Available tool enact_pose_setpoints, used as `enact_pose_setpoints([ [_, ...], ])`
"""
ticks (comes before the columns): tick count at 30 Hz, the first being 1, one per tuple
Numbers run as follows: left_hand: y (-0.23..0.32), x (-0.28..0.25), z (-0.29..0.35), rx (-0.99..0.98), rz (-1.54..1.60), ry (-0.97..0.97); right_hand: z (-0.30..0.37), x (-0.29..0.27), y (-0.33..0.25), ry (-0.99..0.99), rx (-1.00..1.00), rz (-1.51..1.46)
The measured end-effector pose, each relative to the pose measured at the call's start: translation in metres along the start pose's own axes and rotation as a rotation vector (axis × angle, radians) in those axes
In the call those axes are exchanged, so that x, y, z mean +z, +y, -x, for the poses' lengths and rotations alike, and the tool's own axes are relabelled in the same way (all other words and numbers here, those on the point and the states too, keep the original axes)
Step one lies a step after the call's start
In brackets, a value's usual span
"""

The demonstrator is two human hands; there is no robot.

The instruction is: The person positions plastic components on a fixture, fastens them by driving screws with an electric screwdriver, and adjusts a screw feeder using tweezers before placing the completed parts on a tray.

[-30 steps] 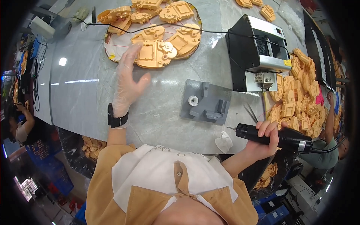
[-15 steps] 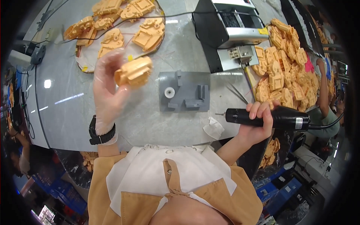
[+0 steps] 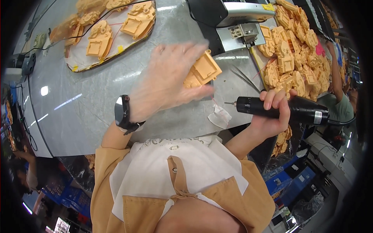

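My left hand point(image 3: 167, 77), smeared by motion and wearing a thin clear glove and a dark wristwatch, grips a yellow-orange plastic housing point(image 3: 206, 70). The housing's open rectangular cavity faces up. Beneath it, the grey fixture plate is almost wholly hidden by the hand and the part. My right hand point(image 3: 272, 112) is closed around a black electric screwdriver point(image 3: 301, 110), held level with its thin bit pointing left toward the housing. Bit and housing are apart. Below the bit lies a crumpled white scrap point(image 3: 219, 116).
A rimmed tray point(image 3: 112, 58) at the far left bears several similar housings. At right is a heap of housings point(image 3: 291, 58), with tweezers point(image 3: 244, 77) beside it. A black and silver machine point(image 3: 244, 23) stands at the back, a cable crossing leftward. Another person's arm point(image 3: 336, 73) reaches in at far right.
My left hand has carried the housing rightward from beside the tray to over the grey fixture. The screwdriver stays in my right hand, shifted slightly. The whole view has shifted a little.
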State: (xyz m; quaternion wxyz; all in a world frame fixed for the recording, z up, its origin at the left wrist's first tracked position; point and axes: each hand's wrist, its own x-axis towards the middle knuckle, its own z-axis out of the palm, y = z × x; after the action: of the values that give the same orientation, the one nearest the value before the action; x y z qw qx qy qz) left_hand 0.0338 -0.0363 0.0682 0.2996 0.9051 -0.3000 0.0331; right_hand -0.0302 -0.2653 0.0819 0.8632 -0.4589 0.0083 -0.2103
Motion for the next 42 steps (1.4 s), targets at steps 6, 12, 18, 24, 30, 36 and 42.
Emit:
enact_pose_setpoints([
  [6, 0.001, 0.004, 0.016, -0.052, 0.032, -0.062, -0.002, 0.012, 0.006, 0.091, 0.016, 0.041],
  [12, 0.003, -0.061, 0.029, 0.091, 0.428, -0.211, -0.002, 0.0, -0.001, 0.088, -0.013, 0.026],
  [18, -0.002, -0.017, 0.026, 0.043, -0.16, -0.13, -0.002, 0.006, 0.005, -0.02, 0.049, -0.005],
  [24, -0.001, -0.005, 0.028, 0.0, -0.105, -0.221, -0.003, 0.0, 0.003, -0.023, 0.029, 0.011],
  [30, 0.011, -0.008, 0.029, -0.036, -0.215, -0.184, -0.012, 0.006, -0.005, 0.022, -0.118, 0.086],
  [36, 0.008, 0.009, 0.025, -0.005, -0.164, -0.111, -0.086, 0.038, -0.011, -0.094, -0.399, 0.186],
  [42, 0.0, -0.012, 0.04, -0.055, -0.017, 0.203, -0.116, 0.062, 0.009, -0.254, -0.444, 0.359],
])
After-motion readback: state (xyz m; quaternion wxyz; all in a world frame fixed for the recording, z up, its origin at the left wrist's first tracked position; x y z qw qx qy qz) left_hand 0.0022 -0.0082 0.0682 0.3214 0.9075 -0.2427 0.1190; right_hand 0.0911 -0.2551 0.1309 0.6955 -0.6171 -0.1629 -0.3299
